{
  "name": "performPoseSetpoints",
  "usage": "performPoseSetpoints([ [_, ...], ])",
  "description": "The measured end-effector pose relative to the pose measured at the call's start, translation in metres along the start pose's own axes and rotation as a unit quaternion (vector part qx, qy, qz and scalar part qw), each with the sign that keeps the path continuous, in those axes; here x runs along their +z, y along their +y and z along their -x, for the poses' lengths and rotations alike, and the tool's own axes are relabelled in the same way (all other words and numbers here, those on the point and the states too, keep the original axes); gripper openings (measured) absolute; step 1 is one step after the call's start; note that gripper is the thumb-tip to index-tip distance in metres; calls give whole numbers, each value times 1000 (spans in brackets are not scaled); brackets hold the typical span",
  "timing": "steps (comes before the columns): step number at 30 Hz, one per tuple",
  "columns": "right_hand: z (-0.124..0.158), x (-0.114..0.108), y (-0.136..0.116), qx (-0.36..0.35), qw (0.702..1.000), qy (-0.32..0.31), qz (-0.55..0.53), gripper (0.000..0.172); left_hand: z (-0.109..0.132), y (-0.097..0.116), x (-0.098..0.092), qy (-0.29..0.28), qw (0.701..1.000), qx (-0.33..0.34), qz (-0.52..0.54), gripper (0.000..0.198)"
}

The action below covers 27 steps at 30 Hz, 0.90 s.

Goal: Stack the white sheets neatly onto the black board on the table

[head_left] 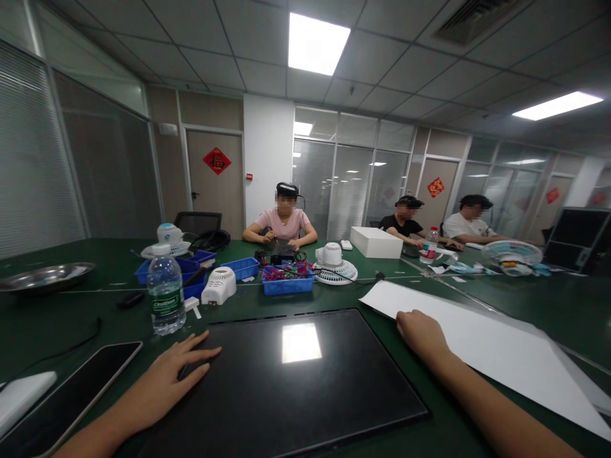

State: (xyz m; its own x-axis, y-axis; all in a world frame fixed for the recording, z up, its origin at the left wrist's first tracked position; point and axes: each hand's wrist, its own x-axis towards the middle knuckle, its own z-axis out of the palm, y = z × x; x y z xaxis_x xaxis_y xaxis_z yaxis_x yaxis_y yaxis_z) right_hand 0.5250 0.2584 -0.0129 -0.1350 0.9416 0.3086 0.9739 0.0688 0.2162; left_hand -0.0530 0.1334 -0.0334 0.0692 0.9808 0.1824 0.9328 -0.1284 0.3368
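Left hand (172, 374) fingers wide over glossy black rectangular panel (305, 401) lying between both hands, right hand (422, 334) curled at large white paper sheet (491, 343), pinch hidden, can't tell; uneven tug could crease the paper.

Free passage: above flat black panel (305, 401). Obstacles: bottle (166, 289) stands far left; blue bin (288, 288), beyond; white sheet (501, 346), right.

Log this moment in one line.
left hand: spread over edge of black panel | right hand: curled at edge of white sheet | nearby: clear bottle
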Motion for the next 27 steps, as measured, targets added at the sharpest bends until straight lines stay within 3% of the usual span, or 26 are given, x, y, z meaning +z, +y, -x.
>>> performPoseSetpoints([
  [6, 14, -29, -28, -47, 998, 48, -12, 26, 3, 6, -5, -3, 1000, 2, 0, 50],
  [12, 55, -65, -102, -253, 964, 38, -68, 9, 3, 10, -6, 4, 1000, 8, -8, 46],
  [17, 90, -78, -157, -412, 891, 50, -187, 17, 1, 8, -2, 13, 1000, 5, -12, 51],
  [21, 97, -86, -163, -516, 803, 75, -289, 32, 2, 10, -5, 2, 1000, -3, -7, 57],
  [22, 96, -87, -160, -525, 793, 79, -298, 35, 3, 12, -6, -3, 1000, -4, -6, 58],
  [24, 90, -86, -150, -489, 818, 99, -285, 37, 4, 15, -8, -11, 1000, -5, -6, 58],
  [27, 77, -76, -135, -322, 919, 128, -188, 35, 5, 18, -9, -8, 1000, -6, -10, 58],
])
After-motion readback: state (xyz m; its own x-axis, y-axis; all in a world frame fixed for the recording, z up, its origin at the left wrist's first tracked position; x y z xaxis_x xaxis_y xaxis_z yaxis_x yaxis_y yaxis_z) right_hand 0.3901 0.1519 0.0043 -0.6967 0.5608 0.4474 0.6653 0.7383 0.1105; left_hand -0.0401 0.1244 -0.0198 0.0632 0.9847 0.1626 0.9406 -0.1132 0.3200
